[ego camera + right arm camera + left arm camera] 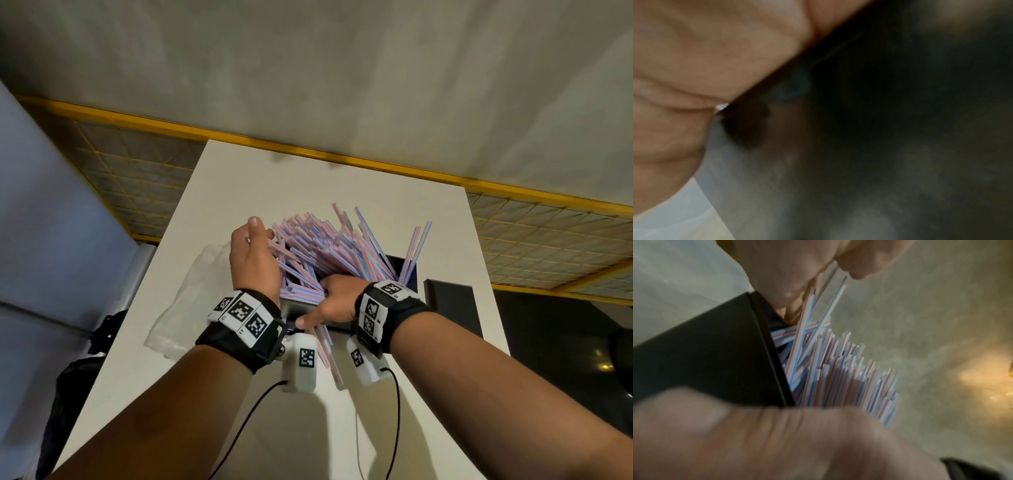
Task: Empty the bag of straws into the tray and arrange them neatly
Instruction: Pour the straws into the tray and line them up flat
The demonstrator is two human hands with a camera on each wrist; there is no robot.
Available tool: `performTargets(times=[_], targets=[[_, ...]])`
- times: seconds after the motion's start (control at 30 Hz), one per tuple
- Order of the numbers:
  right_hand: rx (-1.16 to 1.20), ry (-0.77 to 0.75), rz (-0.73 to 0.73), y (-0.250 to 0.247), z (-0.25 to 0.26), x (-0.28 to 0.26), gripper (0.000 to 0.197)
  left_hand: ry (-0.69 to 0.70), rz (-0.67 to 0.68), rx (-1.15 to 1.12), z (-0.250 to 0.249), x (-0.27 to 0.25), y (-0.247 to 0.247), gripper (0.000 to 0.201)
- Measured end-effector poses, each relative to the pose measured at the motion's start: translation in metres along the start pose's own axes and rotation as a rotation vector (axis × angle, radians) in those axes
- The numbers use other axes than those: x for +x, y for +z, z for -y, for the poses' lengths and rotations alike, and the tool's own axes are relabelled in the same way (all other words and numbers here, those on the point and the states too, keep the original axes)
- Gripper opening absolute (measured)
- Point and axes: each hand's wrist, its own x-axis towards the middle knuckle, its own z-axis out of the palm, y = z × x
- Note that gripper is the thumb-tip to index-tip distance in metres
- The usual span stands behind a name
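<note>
Both hands in a heap of straws (325, 246) piled in the black tray (409, 270)

Left hand (251, 255) flat against the heap's left side, fingers straight; right hand (334, 298) grips a bunch at the near rim; some straws overhang onto the counter (212, 192); empty bag (186, 291) lies left of the tray.

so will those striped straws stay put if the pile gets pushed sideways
Probably not. The thin pink-and-blue striped plastic straws lie crisscrossed and fanned above the black rectangular tray, so they likely slide and roll. Several already hang over the near edge. They look light and springy.
</note>
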Motion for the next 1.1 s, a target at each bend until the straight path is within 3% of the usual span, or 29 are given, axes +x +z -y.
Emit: performTargets(times=[0.17,0.4,0.7,0.77,0.83,0.9,0.97,1.03,1.1], targets=[[0.085,0.033,0.026,-0.004,0.010,0.005,0.110,0.052,0.097,0.129,0.005,-0.007,0.002,0.060],[0.122,0.055,0.054,-0.003,0.013,0.012,0.115,0.098,0.080,0.223,0.006,-0.009,0.003,0.062],[0.082,-0.086,-0.063,-0.003,0.009,0.005,0.123,0.194,0.023,0.165,0.003,-0.006,-0.001,0.063],[0.089,-0.108,-0.116,-0.001,0.006,0.007,0.119,0.184,0.005,0.073,-0.005,-0.004,-0.004,0.062],[0.068,-0.111,-0.174,0.003,0.000,0.012,0.099,0.203,-0.017,0.040,-0.014,0.000,-0.008,0.054],[0.047,-0.086,-0.208,0.008,-0.008,0.016,0.080,0.242,-0.002,0.105,-0.018,0.004,-0.008,0.036],[0.048,-0.092,-0.219,0.010,-0.011,0.014,0.075,0.252,0.022,0.220,-0.013,0.006,-0.005,0.025],[0.086,-0.166,-0.222,0.011,-0.008,0.011,0.069,0.221,0.034,0.260,-0.005,0.004,-0.005,0.030],[0.147,-0.230,-0.216,0.009,-0.005,0.008,0.081,0.189,0.037,0.210,0.001,0.003,-0.005,0.040]])
